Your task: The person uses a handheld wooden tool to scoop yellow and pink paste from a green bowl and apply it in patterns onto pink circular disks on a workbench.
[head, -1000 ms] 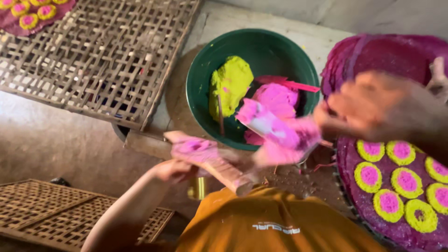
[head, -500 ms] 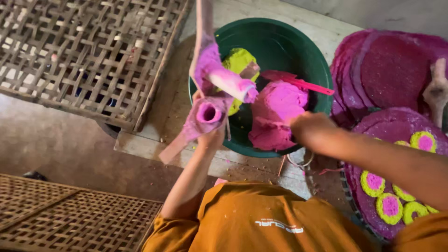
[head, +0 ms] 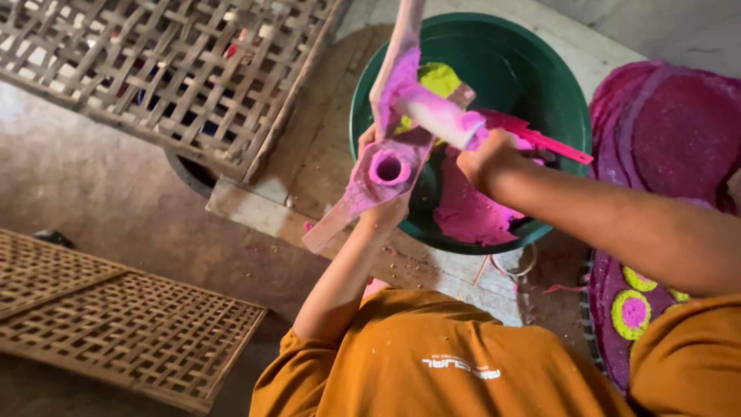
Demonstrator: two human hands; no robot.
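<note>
Head view, near to far. Nearest: the orange shirt (head: pixel 432 363), both forearms reaching up and away from it. Left hand (head: pixel 384 202) is mostly hidden behind the pink-stained wooden mould (head: pixel 380 171); fingers show at the paddle's edge, wrapped round it, so it grips the mould, though exact finger placement cannot be told. The mould's long axis runs diagonally, from lower left near the wooden board (head: pixel 309 166) to upper right over the bowl, round hole facing the camera. Right hand (head: pixel 485 158) is closed round one end of a pink-coated cylindrical plunger (head: pixel 438 118), which lies crosswise just above the hole, pointing up-left. The plunger's free end sits nearest the left hand. Beyond both: green bowl (head: pixel 556 100) holding pink dough (head: pixel 467 212) and yellow-green dough (head: pixel 440 77). Far left, a woven bamboo tray (head: pixel 154 69); right, a tray of ringed cakes (head: pixel 637 309).
</note>
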